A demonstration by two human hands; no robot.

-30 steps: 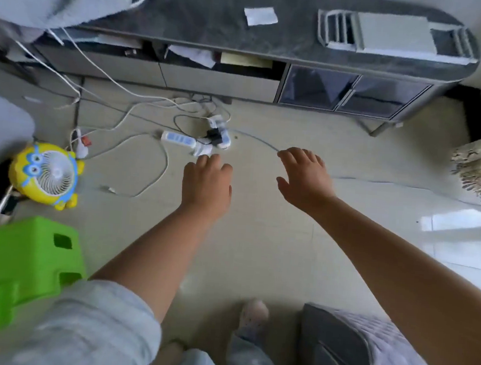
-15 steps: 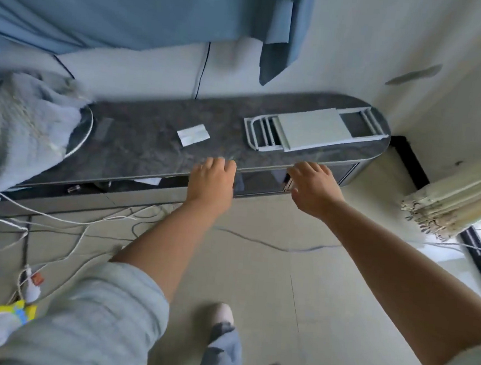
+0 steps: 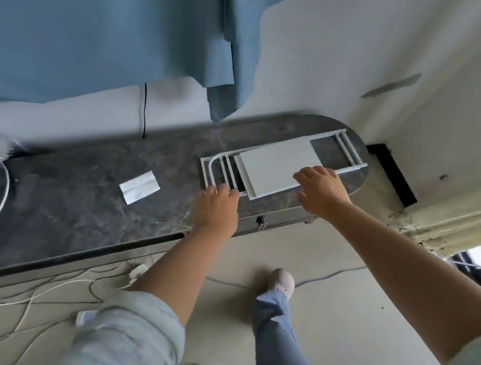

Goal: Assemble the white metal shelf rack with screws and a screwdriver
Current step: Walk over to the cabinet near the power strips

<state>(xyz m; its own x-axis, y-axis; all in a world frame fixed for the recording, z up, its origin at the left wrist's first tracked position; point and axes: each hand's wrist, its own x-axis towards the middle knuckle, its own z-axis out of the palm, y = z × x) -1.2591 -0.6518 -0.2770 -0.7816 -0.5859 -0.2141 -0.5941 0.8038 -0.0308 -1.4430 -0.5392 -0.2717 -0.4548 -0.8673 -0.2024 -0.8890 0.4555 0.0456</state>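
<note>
Item: white metal shelf rack (image 3: pixel 280 168), unassembled, lay flat on the dark marbled surface (image 3: pixel 74 198), at that surface's rounded right end. A flat white panel (image 3: pixel 274 170) rested across the rack's tube frame, whose bars showed at both ends; the frame's far corner lay close to the surface's curved rim, and the panel's near corner reached toward the front edge. Left hand (image 3: pixel 217 209): over the front edge of the surface, its fingers (image 3: pixel 223 191) extended and reaching the rack's near-left bars; whether they gripped a bar could not be told. Right hand (image 3: pixel 320 191): over the near-right edge of the panel, fingers spread and slack, grasping nothing that showed. White paper slip (image 3: pixel 139 186): on the surface, left of the rack and well apart from it, with bare surface on all sides. Blue cloth (image 3: pixel 101 33): hung on the wall behind the surface, one corner dropping near the rack's back edge. White cables (image 3: pixel 52 288): tangled on the floor below the surface's front edge, left of the person's leg. Open floor lay to the right of the rack's end.
</note>
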